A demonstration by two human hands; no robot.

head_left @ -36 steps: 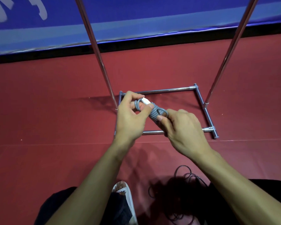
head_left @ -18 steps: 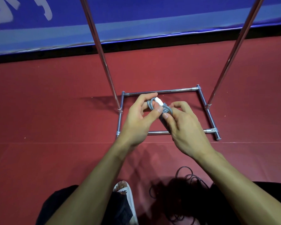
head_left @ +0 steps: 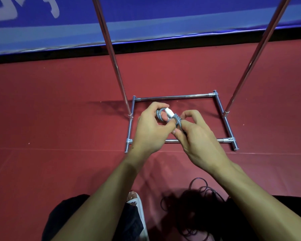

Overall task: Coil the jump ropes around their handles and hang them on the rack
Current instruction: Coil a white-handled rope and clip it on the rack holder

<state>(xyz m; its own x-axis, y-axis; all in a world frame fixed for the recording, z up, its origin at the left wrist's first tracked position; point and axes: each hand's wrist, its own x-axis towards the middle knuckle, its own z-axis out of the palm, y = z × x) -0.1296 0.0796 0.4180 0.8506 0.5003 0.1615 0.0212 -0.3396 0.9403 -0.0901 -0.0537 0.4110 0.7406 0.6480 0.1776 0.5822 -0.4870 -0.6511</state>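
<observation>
Red floor under everything, with a blue banner along the far edge. Grip of the left hand: thumb and fingers curled, pinching the loose grey loop by the tip of the white handle. Grip of the right hand: thumb and forefinger pinched on the wound turns of the grey jump rope, the other fingers curled beneath. The bundle is in the air between both hands, above the rack base, and not hung yet. The rope is likely light, soft and springy, and turns could slip off if the pinch eases. Best hold is across the coils and the stiff handle, not the free loop. Two poles rise left and right of the hands with open room between them; the top bar is out of frame. On the near side, dark ropes lie tangled on the floor beside a white sandal and could snag feet.
</observation>
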